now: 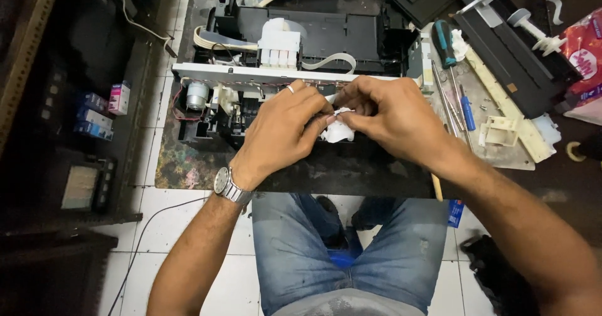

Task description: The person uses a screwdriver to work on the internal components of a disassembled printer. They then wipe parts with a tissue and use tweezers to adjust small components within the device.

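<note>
An opened printer chassis (326, 34) lies on a dark work board, with a white carriage (279, 43), flat ribbon cables and a small silver motor (197, 94) showing. My left hand (282, 131), with a ring and a wristwatch, and my right hand (392, 118) meet over the printer's front edge. Both pinch a small white plastic part (338, 131) between their fingertips. Most of that part is hidden by my fingers.
To the right lie a teal-handled screwdriver (444, 43), a blue-handled tool (468, 112), loose cream plastic pieces (501, 131) and a black printer cover (520, 59). Small boxes (119, 98) sit on a dark shelf at left. My jeans-clad knees are below the board.
</note>
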